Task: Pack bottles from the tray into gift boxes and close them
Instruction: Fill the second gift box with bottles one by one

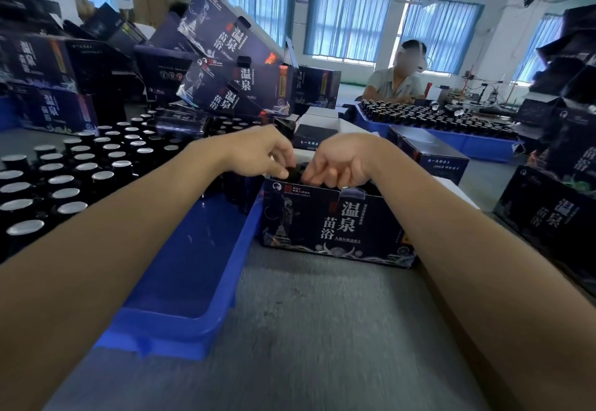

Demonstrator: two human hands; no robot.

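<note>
A dark blue gift box point(332, 223) with white lettering stands open on the grey table in front of me. Both hands reach over its top. My left hand point(261, 152) pinches a dark bottle point(292, 170) by its cap at the box's left opening. My right hand point(338, 162) has its fingers curled down into the box, and what they hold is hidden. A blue tray point(200, 284) at the left holds several dark bottles point(84, 168) with silver caps.
Stacks of gift boxes point(222, 55) rise behind the tray and at the right edge point(548, 217). More boxes point(429, 152) lie beyond my hands. A seated person point(396, 81) works at a second blue tray of bottles point(451, 123).
</note>
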